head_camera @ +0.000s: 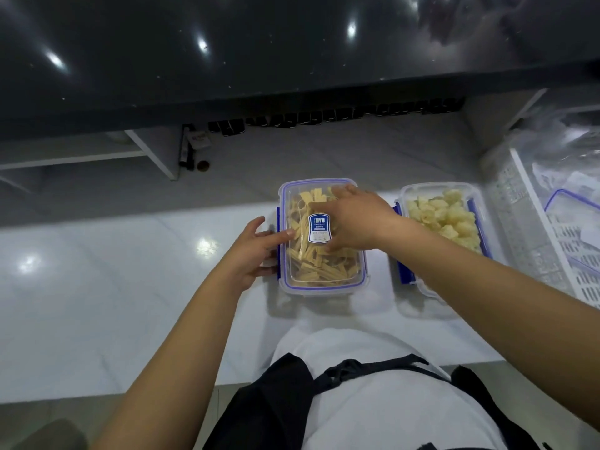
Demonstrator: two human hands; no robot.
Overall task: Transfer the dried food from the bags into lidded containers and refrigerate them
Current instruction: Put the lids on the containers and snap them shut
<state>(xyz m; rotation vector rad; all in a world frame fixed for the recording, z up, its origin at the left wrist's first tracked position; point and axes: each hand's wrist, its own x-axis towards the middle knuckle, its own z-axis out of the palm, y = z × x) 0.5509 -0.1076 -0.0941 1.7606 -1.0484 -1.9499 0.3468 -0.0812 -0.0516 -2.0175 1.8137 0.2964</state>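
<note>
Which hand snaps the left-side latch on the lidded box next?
Left. The left hand already rests against the blue left-side latch of the strip container; the right hand is flat on its lid, likely steadying it.

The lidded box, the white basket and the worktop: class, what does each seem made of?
Lidded box: clear glossy plastic; the food shows through. White basket: probably moulded matt plastic; slotted walls. Worktop: polished stone or tile, perhaps; it mirrors lamps.
</note>
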